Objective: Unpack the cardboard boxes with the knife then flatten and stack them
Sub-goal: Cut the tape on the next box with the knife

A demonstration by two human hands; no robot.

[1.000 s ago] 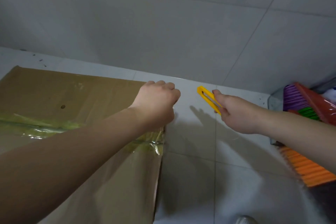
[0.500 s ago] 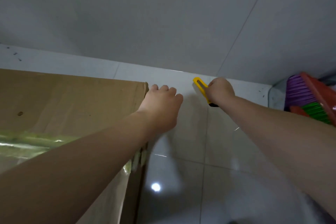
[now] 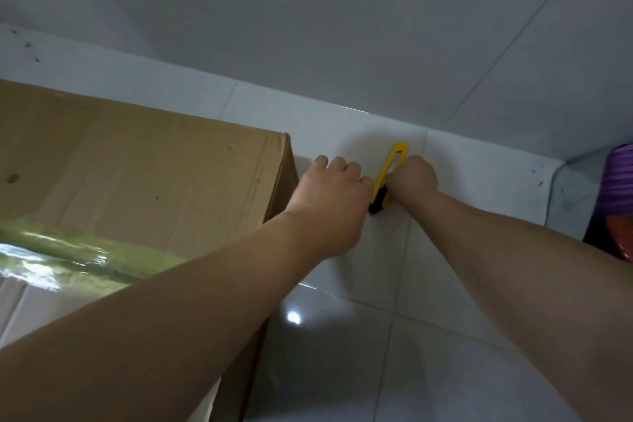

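Our right hand [image 3: 412, 178] curls its fingers round the yellow knife [image 3: 388, 178] above the tiled floor [image 3: 445, 336], while the left hand [image 3: 332, 195] closes at the knife's black end, though whether it grips we cannot tell. Just beside us stands the cardboard box [image 3: 154, 175], its seam under glossy tape [image 3: 85, 253]. The knife looks light, stiff and smooth, best held mid-body; the box seems rigid, the tape slick.
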